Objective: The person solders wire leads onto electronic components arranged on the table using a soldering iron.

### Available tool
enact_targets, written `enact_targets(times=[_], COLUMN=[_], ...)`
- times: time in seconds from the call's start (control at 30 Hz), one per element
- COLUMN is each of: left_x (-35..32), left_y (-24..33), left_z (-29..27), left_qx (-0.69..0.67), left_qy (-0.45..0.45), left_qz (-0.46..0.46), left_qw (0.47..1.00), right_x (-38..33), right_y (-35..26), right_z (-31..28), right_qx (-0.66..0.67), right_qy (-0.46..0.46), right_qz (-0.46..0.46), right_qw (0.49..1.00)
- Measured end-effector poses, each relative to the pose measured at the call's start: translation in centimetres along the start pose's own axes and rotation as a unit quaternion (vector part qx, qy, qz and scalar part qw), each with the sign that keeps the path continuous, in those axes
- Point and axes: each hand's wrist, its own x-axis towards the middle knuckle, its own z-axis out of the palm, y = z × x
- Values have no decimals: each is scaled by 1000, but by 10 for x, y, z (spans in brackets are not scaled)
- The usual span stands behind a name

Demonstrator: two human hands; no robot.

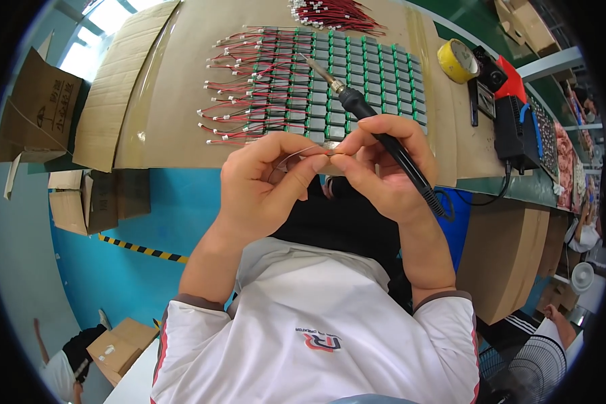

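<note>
Both hands meet | left hand [262, 178] pinches thin solder wire [296, 153] | right hand [380, 168] grips soldering iron [370, 121], fingertips steadying wire end | keep the hot tip pointed away over the circuit boards [343, 74].

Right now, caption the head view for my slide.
Both hands pinch a thin wire, right hand gripping a soldering iron above rows of wired green boards.

Round yellow tape roll [457, 60] near far right of tabletop [168, 128]; black and red box-shaped station [512, 114] beside it; brown cardboard boxes [40, 114] left; white fan [528, 367] lower right.
</note>
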Motion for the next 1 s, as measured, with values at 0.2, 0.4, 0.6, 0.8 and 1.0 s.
enact_targets(times=[0.2,0.4,0.6,0.8,1.0], left_x=[0,0,10,25,28], left_y=[-4,-5,-5,-14,-20], left_z=[-3,-8,-19,-37,-32], left_qx=[-101,-23,157,356,416], left_qy=[3,-4,43,72,65], left_qz=[-40,-29,59,170,203], left_qw=[994,999,985,916,884], right_x=[0,0,6,2,-7], right_y=[6,5,-6,7,2], right_z=[-2,-1,-23,-65,-76], right_qx=[-11,-16,-169,-139,-209], right_qy=[-3,-14,-50,-52,-43], right_qz=[-8,14,-27,-109,-108], right_qw=[1000,1000,984,983,971])
